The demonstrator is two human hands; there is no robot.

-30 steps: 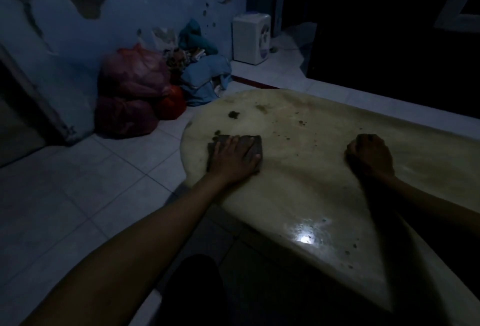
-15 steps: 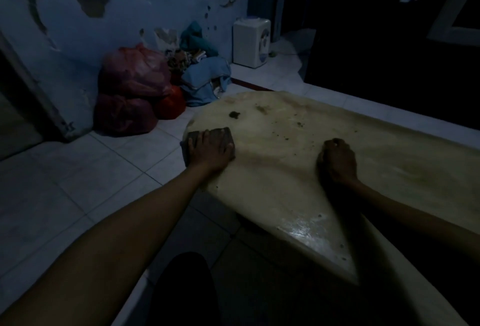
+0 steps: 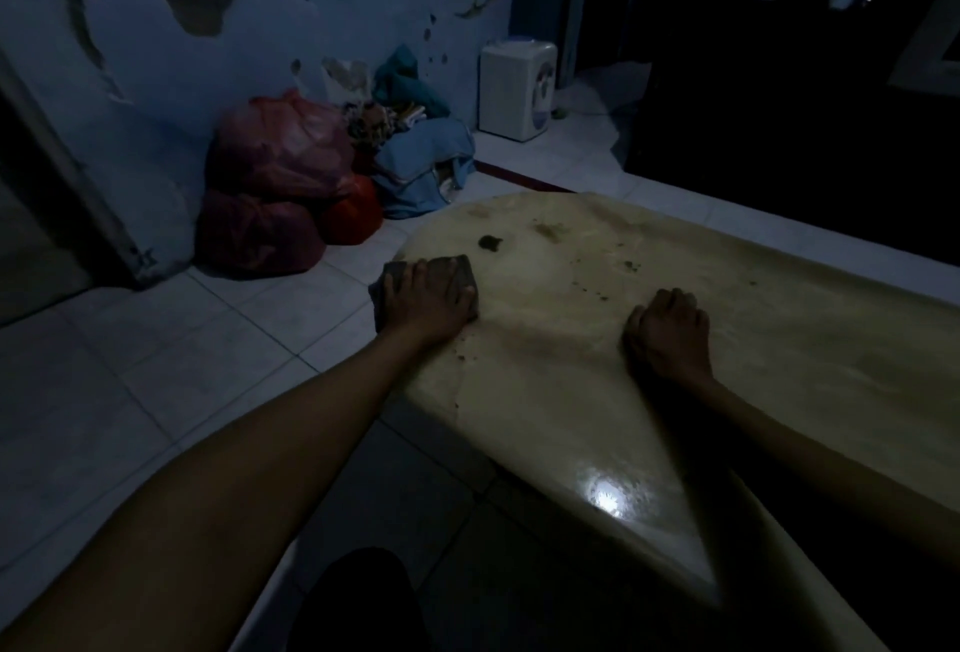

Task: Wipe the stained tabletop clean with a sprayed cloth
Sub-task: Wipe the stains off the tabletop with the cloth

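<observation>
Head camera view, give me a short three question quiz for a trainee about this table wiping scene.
1. True or false: the left hand presses the cloth flat at the tabletop's left edge.
2. Which describes the right hand? A) holding a spray bottle B) resting closed on the tabletop C) lifted off the table
3. Fill in: the largest dark stain lies just ____ the cloth, farther from the person.

Key: 1 true; 2 B; 3 beyond
</observation>
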